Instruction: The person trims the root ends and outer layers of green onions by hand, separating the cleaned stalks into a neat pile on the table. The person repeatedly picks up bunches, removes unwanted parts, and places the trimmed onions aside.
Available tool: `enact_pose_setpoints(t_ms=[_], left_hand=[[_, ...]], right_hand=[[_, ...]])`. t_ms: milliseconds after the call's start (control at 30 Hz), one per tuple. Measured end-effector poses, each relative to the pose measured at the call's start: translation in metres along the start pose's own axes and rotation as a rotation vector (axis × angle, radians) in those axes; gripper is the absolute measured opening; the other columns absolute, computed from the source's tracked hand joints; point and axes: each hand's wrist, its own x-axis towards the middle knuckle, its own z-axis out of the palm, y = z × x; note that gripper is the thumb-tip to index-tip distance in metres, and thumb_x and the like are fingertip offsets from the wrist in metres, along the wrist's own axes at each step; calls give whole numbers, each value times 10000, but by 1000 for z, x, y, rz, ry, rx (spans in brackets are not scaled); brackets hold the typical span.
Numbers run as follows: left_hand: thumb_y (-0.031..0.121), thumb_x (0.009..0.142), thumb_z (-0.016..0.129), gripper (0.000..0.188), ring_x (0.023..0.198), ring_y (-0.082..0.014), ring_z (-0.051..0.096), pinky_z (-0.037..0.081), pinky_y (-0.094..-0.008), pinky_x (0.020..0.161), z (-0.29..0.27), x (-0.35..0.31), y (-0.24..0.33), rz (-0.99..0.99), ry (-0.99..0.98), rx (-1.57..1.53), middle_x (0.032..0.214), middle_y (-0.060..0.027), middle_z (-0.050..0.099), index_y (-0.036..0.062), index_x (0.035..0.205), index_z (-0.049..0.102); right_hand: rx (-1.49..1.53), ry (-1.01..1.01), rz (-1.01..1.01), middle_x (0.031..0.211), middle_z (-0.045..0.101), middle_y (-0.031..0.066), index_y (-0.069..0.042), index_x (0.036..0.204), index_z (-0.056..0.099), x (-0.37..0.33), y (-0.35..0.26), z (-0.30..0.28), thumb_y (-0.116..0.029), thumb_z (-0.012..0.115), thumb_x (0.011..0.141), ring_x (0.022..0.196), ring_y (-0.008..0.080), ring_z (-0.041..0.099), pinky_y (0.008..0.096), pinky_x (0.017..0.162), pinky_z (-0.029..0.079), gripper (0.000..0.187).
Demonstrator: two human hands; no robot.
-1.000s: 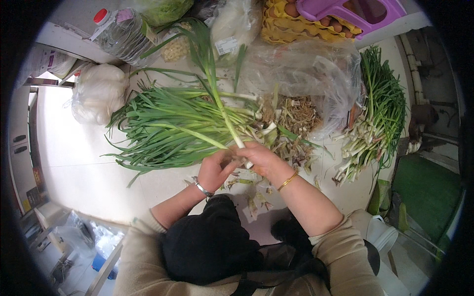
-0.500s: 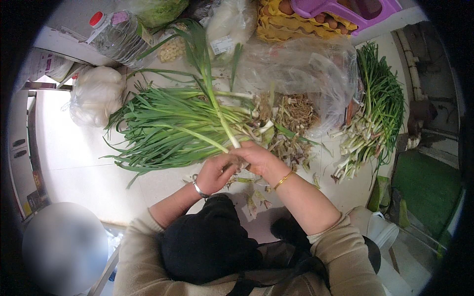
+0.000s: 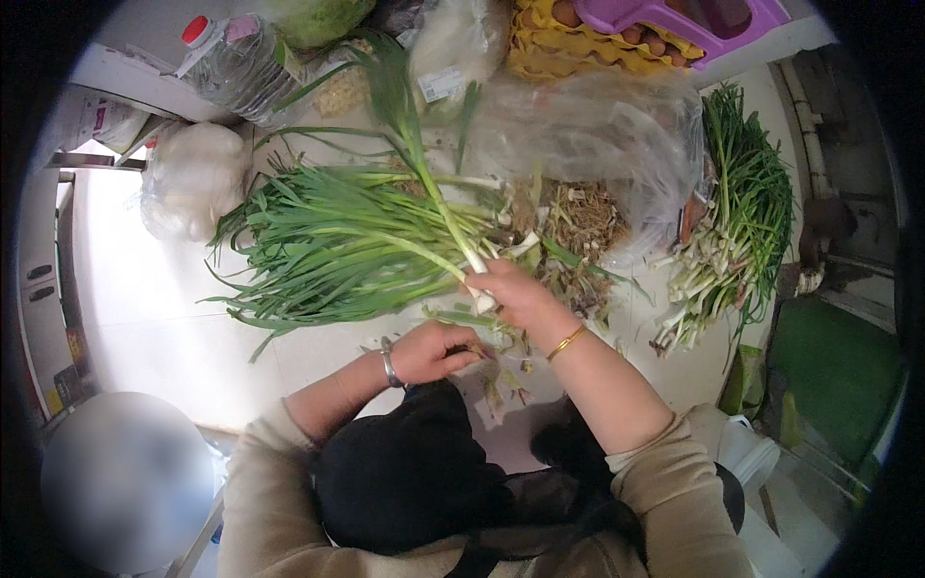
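My right hand [image 3: 520, 297] is closed around the white lower stem of a green garlic stalk [image 3: 445, 207], whose long leaves point away from me. The stalk's pale root end [image 3: 485, 302] sticks out below my fingers. Lower and to the left, my left hand [image 3: 434, 353] is closed, with a small brownish bit at its fingertips that is too small to name. Beyond both hands lies a large heap of green garlic [image 3: 318, 246], leaves to the left and stems to the right. Peeled skins and leaf scraps [image 3: 501, 390] lie near my left hand.
Dry root trimmings [image 3: 588, 217] lie beside a clear plastic bag [image 3: 617, 125]. On the right is a second green bundle [image 3: 737, 212]. At the back are a red-capped bottle [image 3: 236, 63], a white bag [image 3: 193, 178], egg trays [image 3: 549, 48] and a purple basket [image 3: 713, 43].
My hands were together at the stalk's root end. The left hand has come off it, down toward me, and the right hand has shifted slightly right, still holding the stalk.
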Motion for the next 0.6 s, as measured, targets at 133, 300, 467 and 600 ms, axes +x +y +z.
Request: enact_pose_setpoints(t_ms=[133, 300, 467, 600], left_hand=[[314, 831, 564, 291, 575, -256, 572, 452, -331, 549, 3, -2, -22, -58, 58, 237, 681, -111, 584, 26, 872, 572], [330, 894, 496, 315, 550, -65, 485, 377, -208, 472, 13, 4, -23, -464, 326, -558, 694, -30, 555, 23, 902, 567], [223, 907, 476, 209, 539, -52, 422, 351, -210, 467, 15, 8, -20, -326, 376, -475, 662, 10, 482, 33, 852, 544], [166, 894, 476, 176, 551, -60, 407, 348, -216, 486, 18, 0, -22, -178, 454, -387, 653, 27, 451, 22, 801, 514]], right_hand=[[81, -51, -29, 874, 598, 87, 25, 1041, 537, -8, -12, -2, -103, 567, 825, 751, 155, 575, 280, 603, 475, 253], [-4, -58, -101, 900, 597, 89, 24, 1073, 526, -14, -10, 10, -82, 550, 831, 801, 156, 561, 278, 687, 469, 266], [62, -43, -102, 895, 576, 71, 15, 1038, 543, -12, 3, 17, -64, 538, 831, 796, 150, 552, 276, 695, 466, 222], [164, -90, -14, 885, 584, 71, 17, 1028, 546, -11, 8, 17, -55, 544, 825, 784, 149, 578, 266, 668, 489, 216]])
